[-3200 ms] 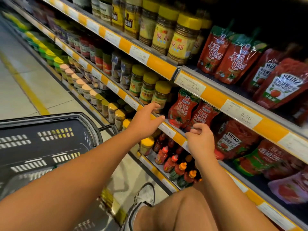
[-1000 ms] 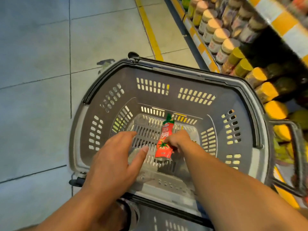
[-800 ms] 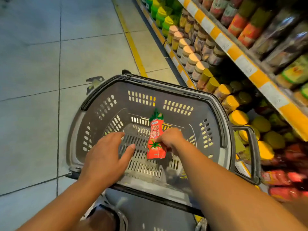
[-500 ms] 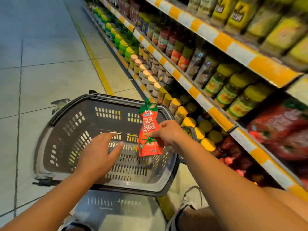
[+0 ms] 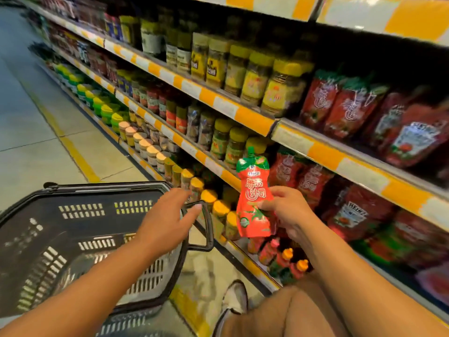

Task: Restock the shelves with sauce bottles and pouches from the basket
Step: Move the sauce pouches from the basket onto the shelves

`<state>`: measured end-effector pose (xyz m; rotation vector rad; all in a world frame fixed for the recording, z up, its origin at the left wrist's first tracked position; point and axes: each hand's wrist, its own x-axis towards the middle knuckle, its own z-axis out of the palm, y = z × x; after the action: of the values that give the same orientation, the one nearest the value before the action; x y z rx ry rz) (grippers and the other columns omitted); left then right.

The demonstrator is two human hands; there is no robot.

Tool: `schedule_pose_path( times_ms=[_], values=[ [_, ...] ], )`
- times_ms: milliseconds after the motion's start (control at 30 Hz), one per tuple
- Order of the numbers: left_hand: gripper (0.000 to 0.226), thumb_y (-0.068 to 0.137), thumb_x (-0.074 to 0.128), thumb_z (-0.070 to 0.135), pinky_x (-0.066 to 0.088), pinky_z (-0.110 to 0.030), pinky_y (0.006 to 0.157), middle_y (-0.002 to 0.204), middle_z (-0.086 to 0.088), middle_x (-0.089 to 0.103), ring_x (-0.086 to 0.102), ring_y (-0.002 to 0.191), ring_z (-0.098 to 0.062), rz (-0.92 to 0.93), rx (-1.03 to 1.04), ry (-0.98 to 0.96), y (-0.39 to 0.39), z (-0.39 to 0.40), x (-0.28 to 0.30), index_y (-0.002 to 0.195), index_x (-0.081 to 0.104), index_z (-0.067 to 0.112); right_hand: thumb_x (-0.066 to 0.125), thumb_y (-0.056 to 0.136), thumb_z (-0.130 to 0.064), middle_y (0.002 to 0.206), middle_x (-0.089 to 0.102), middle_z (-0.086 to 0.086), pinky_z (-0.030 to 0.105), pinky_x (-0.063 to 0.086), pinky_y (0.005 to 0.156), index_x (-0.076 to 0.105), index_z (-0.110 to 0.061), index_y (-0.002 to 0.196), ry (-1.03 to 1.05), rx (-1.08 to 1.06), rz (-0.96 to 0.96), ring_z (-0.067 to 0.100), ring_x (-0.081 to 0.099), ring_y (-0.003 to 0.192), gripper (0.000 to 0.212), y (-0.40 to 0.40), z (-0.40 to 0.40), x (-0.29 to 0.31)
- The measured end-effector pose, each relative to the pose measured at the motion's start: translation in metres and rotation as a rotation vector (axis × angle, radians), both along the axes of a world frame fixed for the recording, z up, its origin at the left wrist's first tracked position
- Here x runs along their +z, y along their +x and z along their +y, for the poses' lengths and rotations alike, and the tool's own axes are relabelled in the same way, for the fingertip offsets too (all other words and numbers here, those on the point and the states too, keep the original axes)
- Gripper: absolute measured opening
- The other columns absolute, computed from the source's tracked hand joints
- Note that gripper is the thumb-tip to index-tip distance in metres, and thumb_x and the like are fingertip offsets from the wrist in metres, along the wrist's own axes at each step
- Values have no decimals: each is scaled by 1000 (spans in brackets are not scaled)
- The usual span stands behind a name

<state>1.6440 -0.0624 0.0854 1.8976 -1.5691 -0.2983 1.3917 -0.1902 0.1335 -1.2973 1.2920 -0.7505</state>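
Your right hand [image 5: 288, 212] has the red sauce pouch [image 5: 254, 198] pinched upright at its lower half, out in front of the shelves.

Your fingers [image 5: 267, 204] curl round the pouch's right edge below its printed middle, spout upward; it looks soft and light, likely to sag or fold if squeezed hard, so hold it by the stiffer side seam or the shoulder under the green top (the film looks glossy and may slip). Left of those fingers, your left hand [image 5: 167, 222] hovers with its fingers spread and straight, holding nothing, above the rim of the dark basket [image 5: 80, 188] and its side handle [image 5: 206, 229]. Just beyond your fingertips stand matching red pouches [image 5: 301, 176] on the middle shelf, probably its slot. The orange-and-white shelf edge [image 5: 347, 166] overhangs that row, and yellow-capped jars [image 5: 237, 144] crowd its left, so I would go in low and straight.
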Motion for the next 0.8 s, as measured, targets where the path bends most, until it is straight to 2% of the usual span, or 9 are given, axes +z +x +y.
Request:
schedule_pose_path(
  times_ms=[100,233,333,400,533,600,700,800],
  values=[
    [48,103,50,54,46,-37,102,139,7,56,51,130,-15,-6,-95,-6,-30,-41,5,141,55,25,73,76,17,90,78,12,36,58,74,74,-7,93,-27,-113,-29,26,74,79,29,-29,-10,-7],
    [49,103,52,52,42,-32,105,144,8,51,47,134,-13,5,-211,12,-69,-90,-3,145,51,27,78,81,7,88,80,-2,35,60,70,73,-17,98,-106,-267,-1,16,77,81,29,-57,-19,-24],
    [51,101,56,50,45,-37,107,144,8,50,45,135,-14,-16,-278,49,-93,-123,-16,146,47,27,78,84,1,89,79,-5,32,59,63,70,-23,95,-187,-365,-14,14,77,79,27,-71,-26,-42],
    [54,99,61,45,44,-40,110,148,5,47,42,139,-16,-43,-308,89,-105,-142,-27,147,46,25,78,86,-2,90,79,-6,37,60,66,69,-26,95,-217,-396,-32,14,77,80,27,-74,-34,-50],
    [46,97,62,35,46,-48,108,142,-1,49,45,134,-24,-115,-362,141,-120,-172,-48,138,47,19,78,86,-3,84,78,-12,46,64,75,67,-30,87,-252,-468,-61,12,77,78,30,-68,-53,-59],
    [58,98,61,33,39,-46,118,158,-2,38,34,148,-25,-140,-382,152,-122,-183,-58,151,39,19,78,86,-4,81,77,-15,45,64,74,66,-32,83,-274,-488,-75,10,76,76,31,-65,-58,-63],
    [73,97,63,31,31,-41,122,170,1,22,17,157,-21,-161,-377,144,-124,-194,-72,161,28,21,76,88,-4,85,79,-9,37,64,70,69,-29,95,-314,-518,-130,12,77,80,27,-64,-67,-66],
    [78,96,64,30,35,-42,121,170,1,17,18,157,-22,-161,-375,144,-127,-200,-80,163,25,22,76,88,-1,95,79,-4,20,59,68,68,-23,108,-356,-615,-205,7,75,84,31,-67,-79,-63]
  ],
)
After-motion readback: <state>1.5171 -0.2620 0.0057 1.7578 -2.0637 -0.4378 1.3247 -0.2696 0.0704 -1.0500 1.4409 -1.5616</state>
